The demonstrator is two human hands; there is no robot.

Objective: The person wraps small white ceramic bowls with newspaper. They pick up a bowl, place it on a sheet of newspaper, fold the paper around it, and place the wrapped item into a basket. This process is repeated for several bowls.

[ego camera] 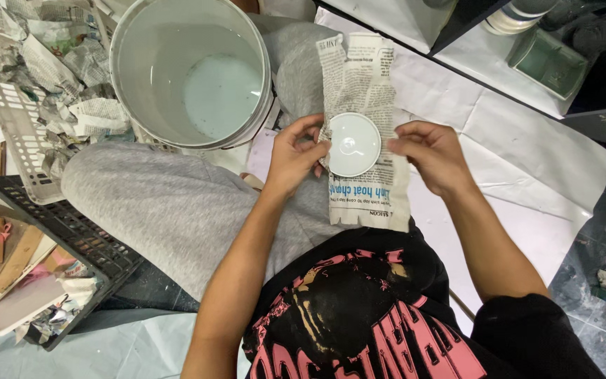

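A small round white dish [353, 144] lies on a torn strip of newspaper [367, 189] that I hold up over my lap. My left hand [294, 156] grips the dish's left rim together with the paper, thumb on top. On the right, my right hand [431, 156] pinches the paper's edge beside the dish. My grey-trousered leg [170, 203] stretches out to the left under my forearm.
A large white bucket [129, 105] with milky liquid in its bottom stands just beyond my knee. Crumpled newspaper [71, 84] and a pale plastic basket [19, 130] lie at the left, a black crate [85, 242] with boxes below them. White sheets [513, 147] cover the floor at right.
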